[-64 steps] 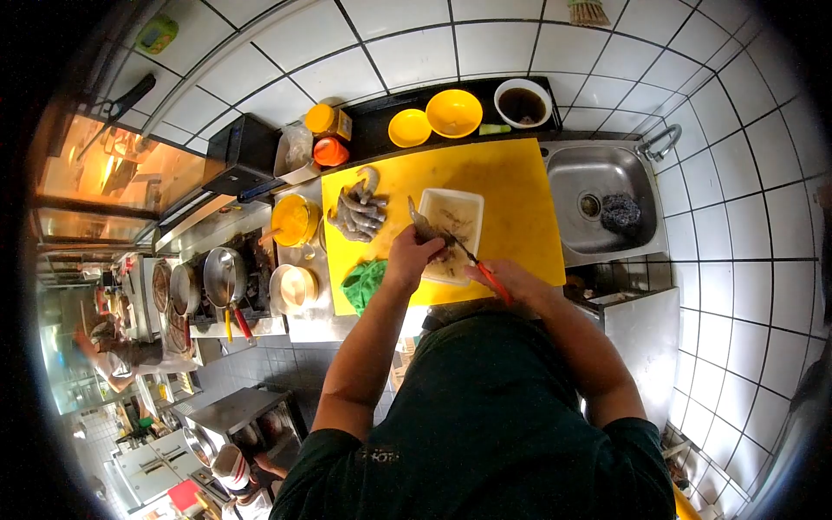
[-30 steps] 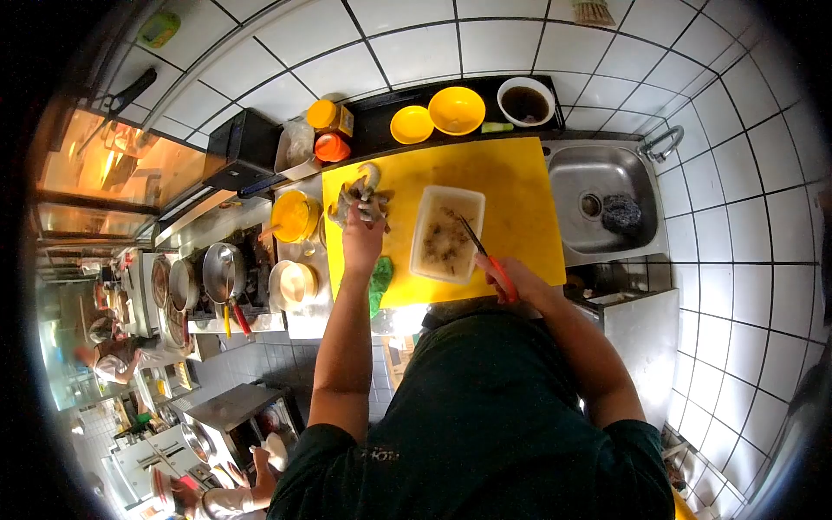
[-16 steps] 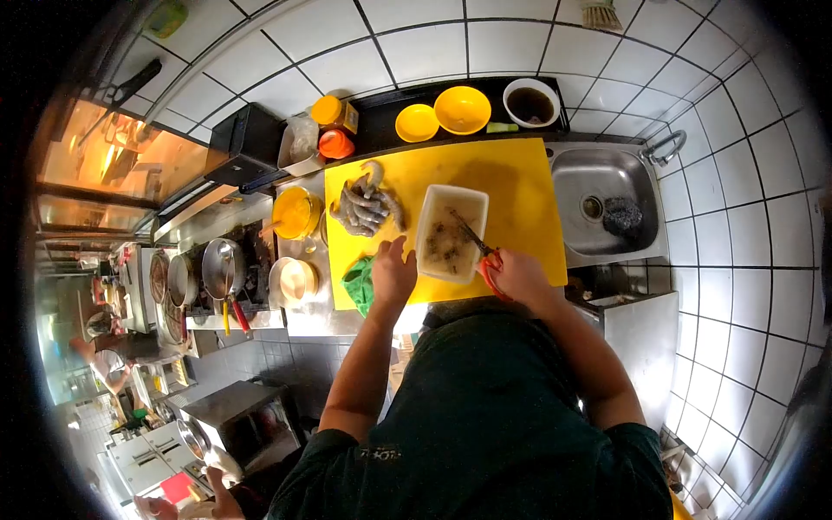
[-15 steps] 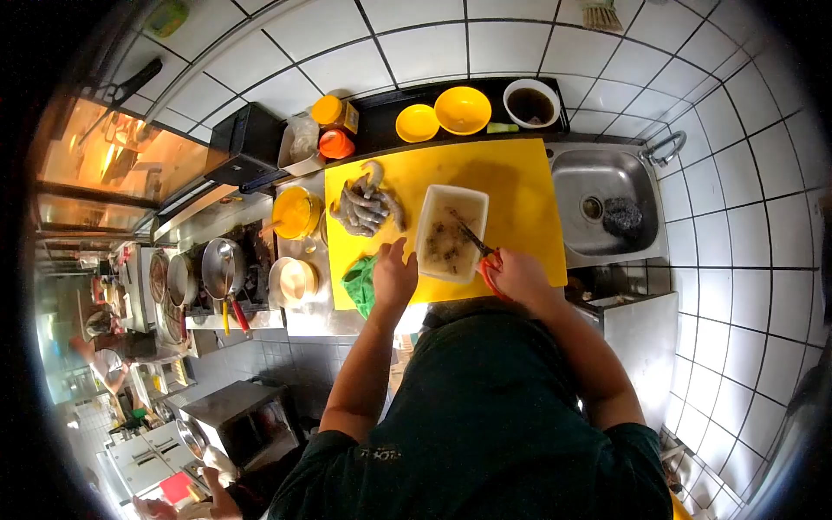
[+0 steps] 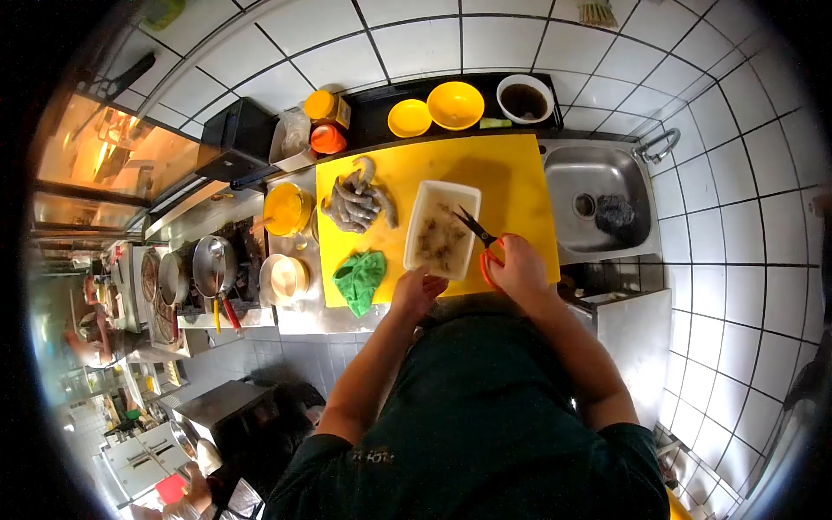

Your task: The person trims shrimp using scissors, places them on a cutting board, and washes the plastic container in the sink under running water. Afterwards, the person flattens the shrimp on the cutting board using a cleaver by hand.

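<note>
1. White tiles [image 5: 511,43] are seen beyond the counter [image 5: 314,321], where a yellow cutting board [image 5: 521,173] is laid.
2. On it, cloudy liquid [image 5: 455,211] and dark scraps [image 5: 436,243] are held in a white tub [image 5: 451,188].
3. Left of the tub, raw shrimp [image 5: 354,205] are heaped.
4. At its right rim, red-handled scissors [image 5: 483,233] are gripped by the fingers of the right hand [image 5: 524,270], blades parted.
5. By its near edge, the fingers of the left hand [image 5: 416,293] are curled; whether anything is pinched cannot be told.

Has moved the left hand [image 5: 416,293] from beside the green cloth [image 5: 359,279] to the near end of the white tray [image 5: 412,230], leaving the whole cloth visible. Has spread the scissors [image 5: 484,236] wider, closer to the tray's right rim.
</note>
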The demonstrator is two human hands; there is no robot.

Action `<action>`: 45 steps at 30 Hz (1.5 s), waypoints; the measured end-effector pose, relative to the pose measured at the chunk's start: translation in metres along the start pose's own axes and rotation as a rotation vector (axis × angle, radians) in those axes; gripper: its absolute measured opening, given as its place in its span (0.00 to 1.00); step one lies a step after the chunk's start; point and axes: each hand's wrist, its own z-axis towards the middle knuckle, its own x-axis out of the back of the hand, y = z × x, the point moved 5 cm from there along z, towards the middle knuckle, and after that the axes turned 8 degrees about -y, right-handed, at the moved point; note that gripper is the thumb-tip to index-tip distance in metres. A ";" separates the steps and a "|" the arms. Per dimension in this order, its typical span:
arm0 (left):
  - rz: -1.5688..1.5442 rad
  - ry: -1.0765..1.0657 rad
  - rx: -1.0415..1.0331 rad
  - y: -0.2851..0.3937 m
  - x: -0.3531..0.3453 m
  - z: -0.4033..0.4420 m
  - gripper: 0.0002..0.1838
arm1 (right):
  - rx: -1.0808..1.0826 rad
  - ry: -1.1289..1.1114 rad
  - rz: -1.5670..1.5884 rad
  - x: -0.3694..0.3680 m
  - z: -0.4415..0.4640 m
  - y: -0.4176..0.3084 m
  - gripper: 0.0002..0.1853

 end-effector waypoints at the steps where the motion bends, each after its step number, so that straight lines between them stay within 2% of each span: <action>1: 0.002 -0.005 -0.017 -0.003 0.004 0.007 0.17 | -0.031 -0.016 0.000 0.001 0.000 0.003 0.24; 6: 0.039 0.033 -0.050 0.003 -0.012 0.010 0.15 | -0.139 -0.029 -0.010 0.014 -0.010 0.018 0.24; 7: 0.005 -0.045 -0.096 0.003 -0.016 0.014 0.17 | -0.142 -0.003 -0.031 0.016 -0.012 0.022 0.24; 8: 0.018 -0.079 -0.045 0.000 -0.005 0.024 0.18 | -0.146 0.024 -0.052 0.019 -0.015 0.026 0.23; 10: 0.032 -0.017 -0.051 0.003 -0.012 0.015 0.17 | -0.216 0.012 -0.038 0.028 -0.021 0.040 0.24; 13: -0.017 -0.093 -0.126 0.014 -0.033 0.003 0.19 | -0.359 -0.009 0.000 0.039 -0.030 0.069 0.25; 16: 0.025 -0.106 -0.078 0.016 -0.027 0.006 0.19 | -0.442 0.035 -0.041 0.050 -0.040 0.104 0.25; 17: 0.060 -0.045 -0.061 0.022 -0.041 -0.004 0.19 | -0.457 0.062 -0.068 0.054 -0.043 0.114 0.25; 21: 0.149 -0.064 -0.029 0.020 -0.051 0.003 0.22 | -0.640 -0.039 -0.097 0.067 -0.044 0.155 0.24; 25: 0.209 -0.100 0.020 0.017 -0.079 0.002 0.22 | -0.608 -0.035 -0.163 0.065 -0.037 0.198 0.23; 31: 0.267 -0.122 0.072 0.009 -0.136 0.000 0.22 | -0.665 -0.152 -0.157 0.036 0.003 0.279 0.20; 34: 0.324 -0.064 0.094 0.009 -0.175 -0.004 0.22 | -0.547 -0.056 -0.325 0.039 0.022 0.291 0.21; 38: 0.356 -0.041 0.095 -0.003 -0.210 0.006 0.19 | -0.639 -0.107 -0.174 0.035 0.052 0.333 0.22; 40: 0.382 -0.054 0.121 -0.009 -0.215 0.018 0.22 | -0.685 -0.063 -0.130 0.020 0.065 0.361 0.24; 43: 0.390 -0.057 0.137 -0.019 -0.226 0.033 0.23 | -0.579 -0.082 -0.270 -0.009 0.078 0.397 0.23; 45: 0.402 -0.044 0.142 -0.024 -0.240 0.043 0.22 | -0.488 0.038 -0.110 -0.001 0.082 0.392 0.23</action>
